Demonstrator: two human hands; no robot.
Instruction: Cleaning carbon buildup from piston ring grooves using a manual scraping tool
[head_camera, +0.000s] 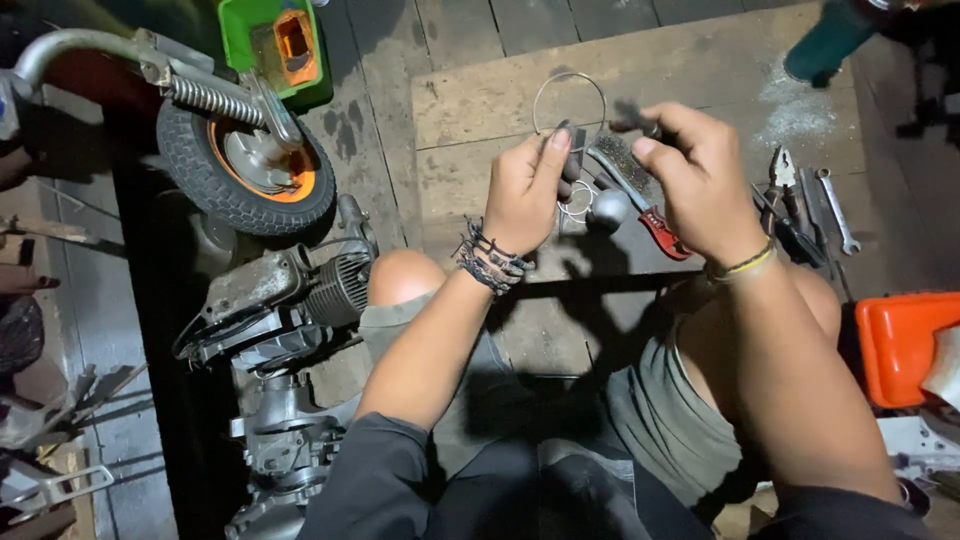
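Left hand (525, 190) pinching a thin wire ring (569, 102) above the wooden floor (480, 100); right hand (700, 175) clenched on a small dark part (632, 115). Wire brush (630, 185), pliers (780, 175), wrench (838, 210) below; small wheel (245, 165) left.

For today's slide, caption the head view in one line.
Both hands, left hand and right hand, hold a thin metal ring above a wire brush.

Open boards (500, 100) ahead of both hands. Wheel (245, 165) and engine (290, 300) block left; pliers (782, 175), wrench (838, 210) and orange box (900, 345) crowd right.
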